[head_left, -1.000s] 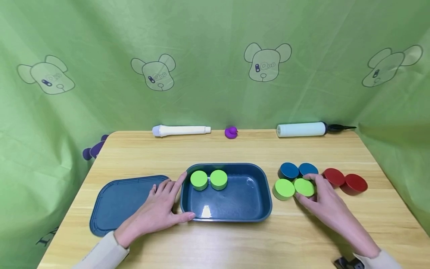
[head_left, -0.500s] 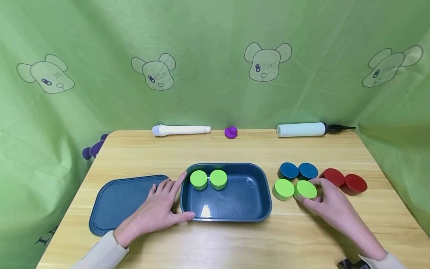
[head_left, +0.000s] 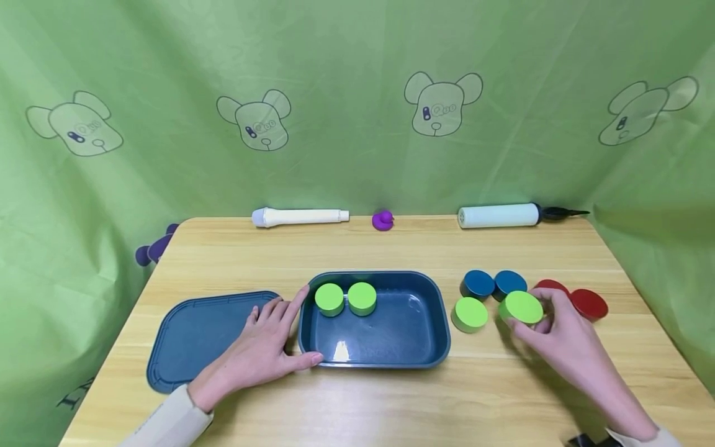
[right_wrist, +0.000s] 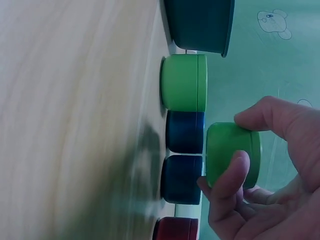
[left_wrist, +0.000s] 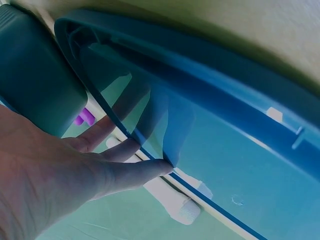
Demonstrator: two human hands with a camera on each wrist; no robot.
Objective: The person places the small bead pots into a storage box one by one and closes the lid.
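Observation:
My right hand grips a green disc and holds it clear of the wooden table; in the right wrist view the same green disc sits between thumb and fingers above the surface. One green disc remains beside it on the table. A dark blue tray at centre holds two green discs. My left hand rests flat against the tray's left rim, its fingers straight, partly over the blue lid.
Two blue discs and two red discs lie right of the tray. At the table's far edge are a white tube, a purple duck and a pale pump. Green cloth surrounds the table.
My right hand has closed on the right green disc, lifted it off the table and shifted it slightly right. The left hand has stayed put.

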